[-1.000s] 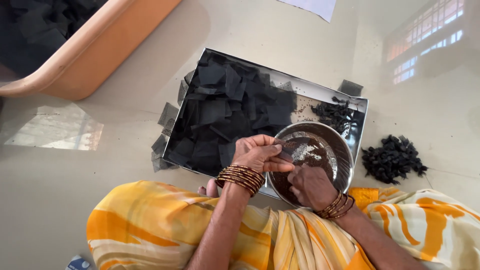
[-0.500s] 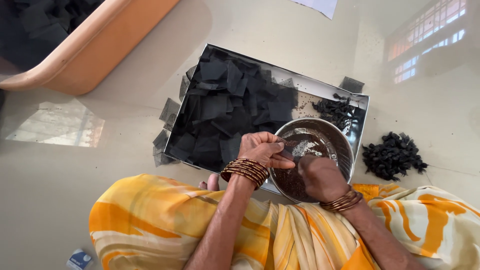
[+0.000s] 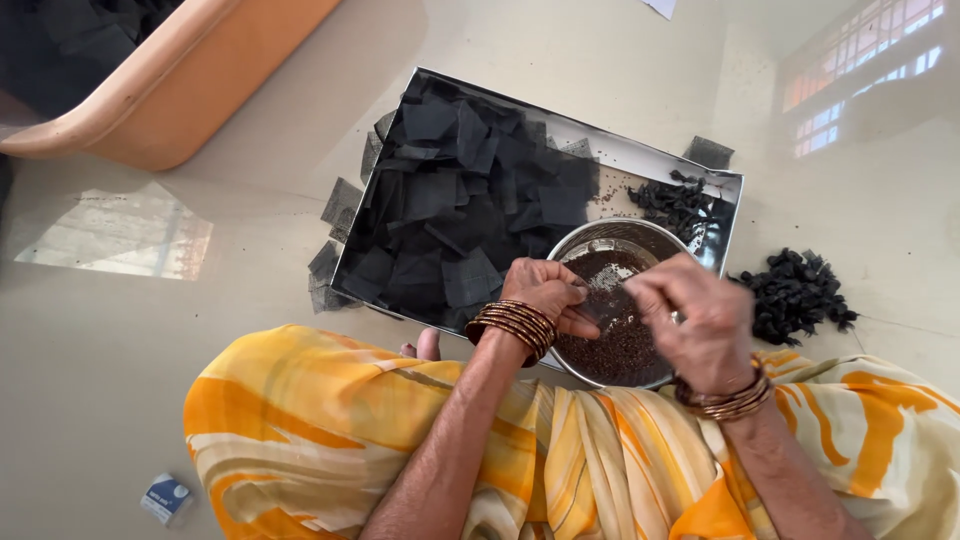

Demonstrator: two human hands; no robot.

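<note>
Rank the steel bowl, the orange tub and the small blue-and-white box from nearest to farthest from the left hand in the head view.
1. Steel bowl: right under and beside the left hand.
2. Small blue-and-white box: on the floor, lower left, beyond the yellow cloth.
3. Orange tub: upper left corner, farthest.

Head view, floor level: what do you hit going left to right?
Small blue-and-white packet → orange tub → loose dark squares → metal tray → pile of rolled dark pieces.

The bowl sits in the tray (right of the paper squares).
</note>
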